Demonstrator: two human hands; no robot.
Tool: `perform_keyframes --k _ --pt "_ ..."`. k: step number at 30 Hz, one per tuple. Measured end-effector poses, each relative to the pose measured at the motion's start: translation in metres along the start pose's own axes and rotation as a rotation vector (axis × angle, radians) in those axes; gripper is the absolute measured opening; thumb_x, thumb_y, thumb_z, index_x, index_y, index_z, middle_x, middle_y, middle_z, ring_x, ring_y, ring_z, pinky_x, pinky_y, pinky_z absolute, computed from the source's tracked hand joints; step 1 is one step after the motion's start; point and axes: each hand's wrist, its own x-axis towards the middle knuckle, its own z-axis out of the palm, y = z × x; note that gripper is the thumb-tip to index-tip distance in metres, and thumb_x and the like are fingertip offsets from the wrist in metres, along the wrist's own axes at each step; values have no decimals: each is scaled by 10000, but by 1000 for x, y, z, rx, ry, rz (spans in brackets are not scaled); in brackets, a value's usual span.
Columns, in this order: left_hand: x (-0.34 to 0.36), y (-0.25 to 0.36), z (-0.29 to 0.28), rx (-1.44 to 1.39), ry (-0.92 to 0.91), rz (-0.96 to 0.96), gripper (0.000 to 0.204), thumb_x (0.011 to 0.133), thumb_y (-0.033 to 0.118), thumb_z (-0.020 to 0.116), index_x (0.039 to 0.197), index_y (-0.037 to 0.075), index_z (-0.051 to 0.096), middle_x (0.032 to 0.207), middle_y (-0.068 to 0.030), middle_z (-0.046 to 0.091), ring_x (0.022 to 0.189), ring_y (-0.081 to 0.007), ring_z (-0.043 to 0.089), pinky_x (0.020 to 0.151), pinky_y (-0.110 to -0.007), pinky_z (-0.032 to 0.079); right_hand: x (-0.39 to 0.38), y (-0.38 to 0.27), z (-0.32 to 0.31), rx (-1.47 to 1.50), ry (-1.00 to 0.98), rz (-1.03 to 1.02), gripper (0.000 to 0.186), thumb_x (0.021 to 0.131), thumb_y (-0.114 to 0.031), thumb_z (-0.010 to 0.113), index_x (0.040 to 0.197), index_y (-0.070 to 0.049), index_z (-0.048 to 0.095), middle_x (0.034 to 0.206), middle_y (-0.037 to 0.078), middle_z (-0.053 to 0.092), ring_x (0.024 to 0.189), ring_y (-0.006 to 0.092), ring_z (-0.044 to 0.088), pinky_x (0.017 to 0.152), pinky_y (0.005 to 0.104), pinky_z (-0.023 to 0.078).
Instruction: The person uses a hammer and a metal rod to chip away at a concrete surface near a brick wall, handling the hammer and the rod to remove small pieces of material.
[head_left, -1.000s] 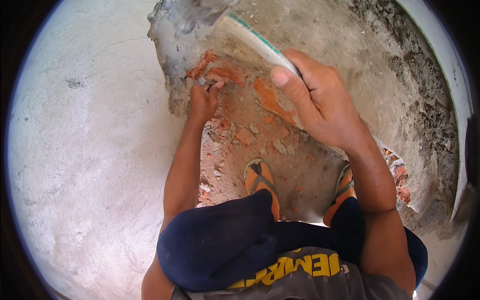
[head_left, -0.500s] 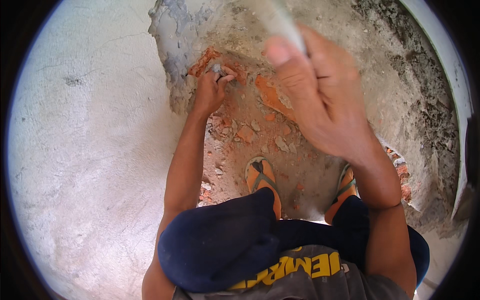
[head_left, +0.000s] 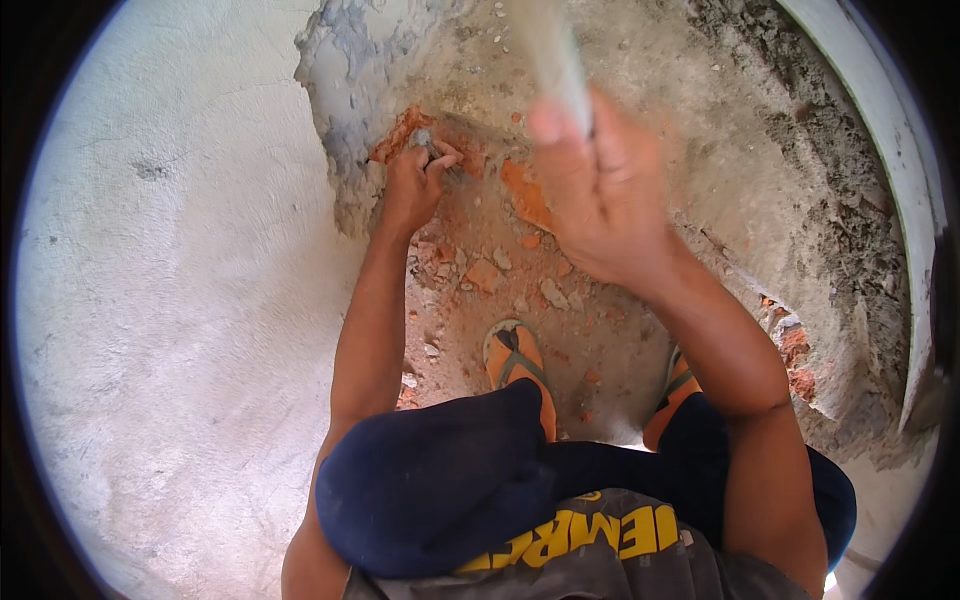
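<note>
My left hand (head_left: 412,188) is closed around a short grey metal chisel (head_left: 422,137), whose blunt end shows above the fingers. It presses close to a broken patch of orange brick (head_left: 398,132) at the edge of the plaster. Raised nearer the camera, my right hand (head_left: 612,190) grips the pale handle (head_left: 553,62) of a tool. Motion blurs the handle, and its far end runs out past the top of the view, so the tool's head is hidden.
Brick chunks and rubble (head_left: 484,276) lie around my sandalled feet (head_left: 518,358). A larger orange brick piece (head_left: 526,195) sits between my hands. White plastered wall (head_left: 180,300) fills the left side; exposed brick (head_left: 797,350) shows in rough masonry at right.
My right hand has dropped away from the camera and slightly left with the pale-handled tool. The left hand keeps its grip on the chisel at the same brick patch.
</note>
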Motion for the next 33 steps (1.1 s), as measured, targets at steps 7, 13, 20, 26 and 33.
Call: perform_keyframes --k 7,13,20,26,33 --pt "-16 -27 -2 -100 153 34 163 954 56 587 912 -12 730 874 -147 731 776 -229 684 720 -339 507 -12 44 -6 -296 -350 397 423 1080 -372 482 897 -13 611 611 4 456 529 119 442 499 353 375" --pt "-36 -15 -8 -105 277 18 214 988 98 573 913 -24 731 869 -116 725 696 -196 629 675 -319 488 -6 34 -29 -133 -72 377 433 1082 -351 487 787 -36 513 617 -11 431 546 100 413 491 332 351" --pt "-18 27 -29 -379 323 114 229 1001 107 571 940 -32 742 868 -64 725 680 -113 572 639 -283 462 -7 19 -39 -25 -31 412 435 1083 -361 496 779 -51 485 642 -49 375 587 64 355 511 299 320" --pt "5 37 -18 -146 187 144 200 1022 131 574 1002 -17 707 911 -65 723 884 -130 673 765 -295 555 0 -11 -36 -83 -87 275 411 1079 -356 511 810 -45 520 632 -59 379 567 44 358 492 268 313" --pt "18 54 -21 -155 133 180 208 1003 144 584 974 -34 688 825 -102 692 695 -172 624 653 -332 502 20 -72 -39 -150 -63 -112 370 1106 -308 422 851 -64 532 583 -60 436 449 21 346 387 218 266"
